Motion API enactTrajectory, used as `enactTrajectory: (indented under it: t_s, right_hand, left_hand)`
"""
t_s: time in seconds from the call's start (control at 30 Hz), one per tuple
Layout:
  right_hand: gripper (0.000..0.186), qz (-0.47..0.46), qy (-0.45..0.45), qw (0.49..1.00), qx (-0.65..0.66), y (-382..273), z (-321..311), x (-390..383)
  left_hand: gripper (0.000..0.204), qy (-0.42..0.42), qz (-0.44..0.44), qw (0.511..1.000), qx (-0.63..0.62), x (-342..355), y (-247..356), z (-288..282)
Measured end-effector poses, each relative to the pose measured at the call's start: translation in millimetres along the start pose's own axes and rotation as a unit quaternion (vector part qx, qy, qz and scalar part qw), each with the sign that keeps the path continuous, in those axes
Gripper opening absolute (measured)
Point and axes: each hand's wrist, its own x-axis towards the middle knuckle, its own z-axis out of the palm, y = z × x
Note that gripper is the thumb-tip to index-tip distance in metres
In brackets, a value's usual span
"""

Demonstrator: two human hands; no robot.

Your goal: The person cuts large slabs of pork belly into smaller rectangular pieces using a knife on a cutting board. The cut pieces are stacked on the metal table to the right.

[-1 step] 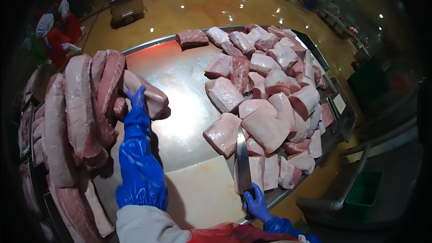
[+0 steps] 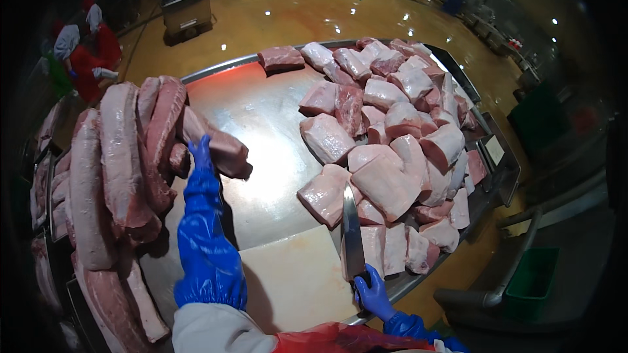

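Observation:
My left hand [image 2: 201, 152], in a blue glove, reaches across to a pork loin [image 2: 226, 150] lying beside the pile and grips its near edge; the fingers are partly hidden. Several long pork loins [image 2: 119, 157] lie stacked at the left. My right hand [image 2: 374, 293], in a blue glove too, is closed round the handle of a large knife [image 2: 353, 235]. The blade points away from me, up against cut pork pieces. Close to me, between my arms, lies a white cutting board [image 2: 297, 274].
Chunks of cut pork [image 2: 386, 180] cover the right of the metal table [image 2: 261, 157]. One piece [image 2: 281, 58] lies at its far edge. Beyond are a wheeled metal bin [image 2: 187, 10] and people in red aprons [image 2: 82, 59]. A green crate [image 2: 533, 274] stands lower right.
The left-hand loins, my left hand and the loin under it sit slightly further right and lower in the picture. My right hand and the knife stay put.

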Motion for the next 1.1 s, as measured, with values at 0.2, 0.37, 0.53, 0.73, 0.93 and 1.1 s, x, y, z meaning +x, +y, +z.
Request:
enactTrajectory:
  t_s: [0.2,0.37,0.53,0.73,0.93,1.1]
  right_hand:
    - [0.048,-0.029,0.005,0.998,0.06,9.1,-5.0,-5.7]
    - [0.044,-0.069,0.004,0.997,0.036,13.8,-40.5,-24.7]
    - [0.04,-0.07,-0.035,0.996,0.037,31.8,-54.5,-32.7]
    - [0.032,-0.099,-0.063,0.991,0.057,29.5,-42.3,-30.8]
    - [0.033,-0.099,-0.087,0.99,0.059,14.2,-35.9,-19.1]
    - [0.033,-0.149,-0.053,0.986,0.05,16.0,-56.0,-7.1]
  left_hand:
    - [0.045,-0.282,-0.271,0.892,-0.228,-137.6,16.2,-97.6]
    - [0.068,-0.352,-0.247,0.902,-0.032,-276.6,134.5,-119.7]
    - [0.093,-0.451,0.008,0.637,0.625,-403.6,255.3,-158.4]
    - [0.105,-0.341,0.008,0.647,0.682,-438.5,221.6,-221.0]
    - [0.094,-0.32,-0.072,0.861,0.389,-389.8,108.1,-56.9]
    - [0.062,-0.516,-0.078,0.84,0.15,-382.3,92.5,24.0]
